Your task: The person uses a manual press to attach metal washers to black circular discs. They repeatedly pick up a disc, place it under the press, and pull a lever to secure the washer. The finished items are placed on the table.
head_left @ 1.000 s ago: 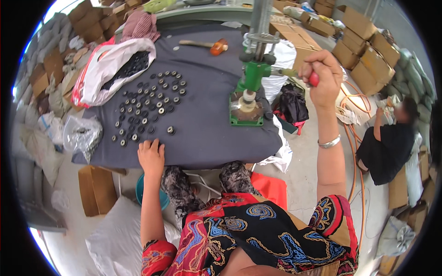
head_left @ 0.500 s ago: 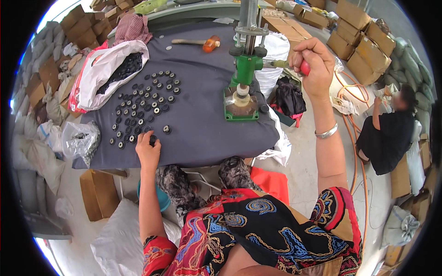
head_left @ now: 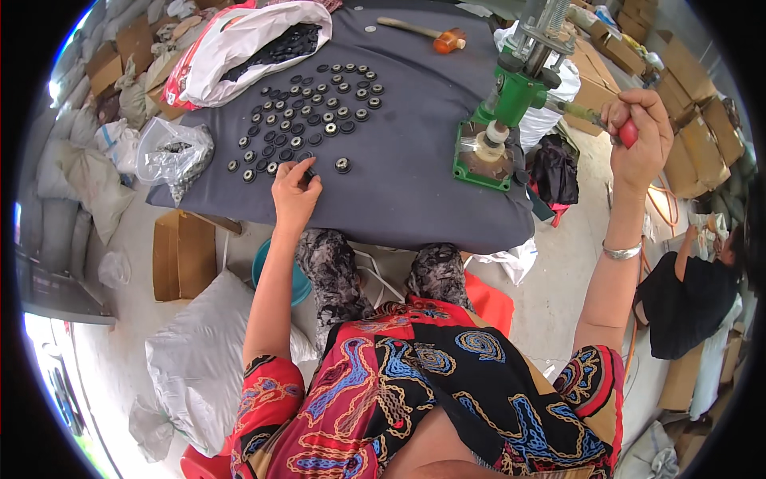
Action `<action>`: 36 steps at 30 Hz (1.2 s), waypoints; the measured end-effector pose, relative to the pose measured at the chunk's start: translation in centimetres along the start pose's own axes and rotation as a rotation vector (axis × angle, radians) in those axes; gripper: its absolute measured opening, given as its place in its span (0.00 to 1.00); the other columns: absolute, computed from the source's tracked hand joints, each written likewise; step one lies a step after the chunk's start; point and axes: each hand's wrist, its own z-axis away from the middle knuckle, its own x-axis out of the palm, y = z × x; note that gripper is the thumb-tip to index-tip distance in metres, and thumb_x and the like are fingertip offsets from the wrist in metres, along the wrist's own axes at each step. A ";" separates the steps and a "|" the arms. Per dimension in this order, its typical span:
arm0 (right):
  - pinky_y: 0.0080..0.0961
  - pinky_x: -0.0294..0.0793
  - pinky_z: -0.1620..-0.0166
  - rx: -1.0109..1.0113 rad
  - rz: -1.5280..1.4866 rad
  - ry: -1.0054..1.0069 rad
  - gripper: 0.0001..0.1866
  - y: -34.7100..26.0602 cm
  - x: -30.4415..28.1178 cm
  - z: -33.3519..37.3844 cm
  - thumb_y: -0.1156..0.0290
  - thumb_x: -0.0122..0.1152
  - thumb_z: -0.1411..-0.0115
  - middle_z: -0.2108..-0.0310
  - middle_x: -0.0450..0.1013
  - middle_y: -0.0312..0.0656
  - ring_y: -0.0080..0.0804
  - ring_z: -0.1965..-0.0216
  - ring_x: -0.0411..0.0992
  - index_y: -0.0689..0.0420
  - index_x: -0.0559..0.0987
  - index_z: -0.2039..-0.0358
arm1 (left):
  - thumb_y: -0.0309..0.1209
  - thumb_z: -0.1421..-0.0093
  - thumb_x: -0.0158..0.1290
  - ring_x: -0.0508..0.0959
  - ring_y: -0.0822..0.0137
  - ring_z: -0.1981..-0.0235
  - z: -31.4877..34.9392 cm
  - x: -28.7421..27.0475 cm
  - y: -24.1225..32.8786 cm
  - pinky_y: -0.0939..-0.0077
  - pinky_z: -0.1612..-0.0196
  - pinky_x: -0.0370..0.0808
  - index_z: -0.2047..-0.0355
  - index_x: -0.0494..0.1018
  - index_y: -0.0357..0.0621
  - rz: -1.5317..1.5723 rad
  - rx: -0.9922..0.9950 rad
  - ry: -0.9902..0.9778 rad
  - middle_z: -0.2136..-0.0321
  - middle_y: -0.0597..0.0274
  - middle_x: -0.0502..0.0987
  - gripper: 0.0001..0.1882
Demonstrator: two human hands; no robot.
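Note:
My left hand (head_left: pixel 292 196) is at the near edge of a spread of parts on the dark cloth-covered table (head_left: pixel 415 191). Its fingers pinch a small black round part (head_left: pixel 306 179), mostly covered by them. Beside it stands a single black round part with a metal centre (head_left: pixel 343 165); several similar ones (head_left: pixel 330 128) lie farther off, some plain black. My right hand (head_left: pixel 648 137) is closed around the red ball knob (head_left: pixel 629 134) on the lever of a green hand press (head_left: pixel 509 97). A pale round piece (head_left: pixel 489 145) sits on the press base, under its ram.
An opened white and red sack of black pieces (head_left: pixel 211 60) lies at the far left, with a clear plastic bag of small parts (head_left: pixel 199 152) nearer. A wooden-handled mallet (head_left: pixel 449 40) rests behind. Another person (head_left: pixel 694 299) sits at the right.
The whole view has shifted, so table and press appear farther right and higher. My left hand still holds a black part; my right hand stays on the knob.

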 end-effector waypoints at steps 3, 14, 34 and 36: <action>0.26 0.67 0.69 -0.003 -0.001 -0.002 0.11 0.2 -0.1 0.0 0.79 0.42 0.40 0.81 0.66 0.40 0.26 0.79 0.63 0.70 0.74 0.66 | 0.21 0.51 0.58 0.75 0.68 0.73 0.3 0.4 0.1 0.75 0.69 0.73 0.63 0.78 0.40 0.101 -0.011 -0.002 0.66 0.60 0.74 0.13; 0.27 0.67 0.67 0.005 -0.013 0.009 0.11 0.0 -0.4 0.1 0.78 0.42 0.39 0.80 0.65 0.40 0.25 0.79 0.61 0.69 0.74 0.66 | 0.27 0.52 0.60 0.74 0.57 0.60 1.4 -0.5 -1.0 0.62 0.56 0.68 0.64 0.79 0.45 -0.488 0.250 -0.058 0.65 0.58 0.78 0.12; 0.29 0.68 0.67 -0.010 0.005 0.012 0.11 0.0 -0.3 0.0 0.79 0.41 0.40 0.81 0.66 0.41 0.26 0.80 0.62 0.70 0.74 0.66 | 0.28 0.50 0.61 0.75 0.56 0.61 -0.3 4.8 0.2 0.63 0.57 0.71 0.59 0.80 0.45 -0.388 0.335 -0.069 0.63 0.55 0.79 0.16; 0.29 0.68 0.67 -0.012 0.001 0.013 0.11 0.0 -0.3 0.0 0.79 0.41 0.40 0.81 0.65 0.41 0.26 0.80 0.61 0.70 0.74 0.66 | 0.29 0.51 0.61 0.75 0.57 0.61 -0.2 4.9 0.1 0.64 0.57 0.70 0.58 0.80 0.46 -0.429 0.325 -0.075 0.63 0.56 0.80 0.17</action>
